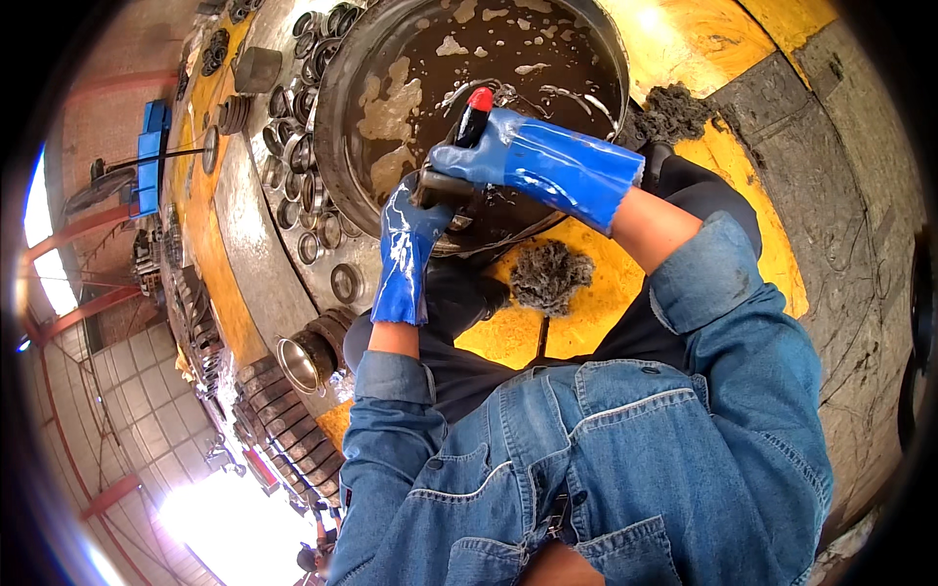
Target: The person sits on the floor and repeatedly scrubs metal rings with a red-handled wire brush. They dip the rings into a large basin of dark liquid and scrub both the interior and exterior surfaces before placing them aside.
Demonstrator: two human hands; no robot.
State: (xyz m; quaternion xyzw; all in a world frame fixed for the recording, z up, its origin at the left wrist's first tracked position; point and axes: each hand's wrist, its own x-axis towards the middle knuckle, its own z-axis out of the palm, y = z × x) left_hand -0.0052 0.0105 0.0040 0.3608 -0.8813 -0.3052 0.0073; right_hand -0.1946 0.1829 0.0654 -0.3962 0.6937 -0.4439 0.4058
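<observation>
Basin (330,137) contains dark liquid (572,73) and pale foam (391,109). Over its near side, right hand (477,156) grip is clamped on red-tipped handle (474,121), left hand (414,213) grip on dark part (447,188). Rings (310,188) lie beside the basin, at left.

Right grip (482,151) and left grip (415,220): wore glossy blue gloves (576,171) with white highlights.
Held tool (473,122): was black with a bright red end.
Held piece (445,188): looked dull grey-brown.
Liquid (489,63): was dark brown, mottled with pale tan foam (391,107).
Denim top (625,459): was faded blue with white seam lines.
Floor (611,303): was scuffed yellow beside slate grey.
</observation>
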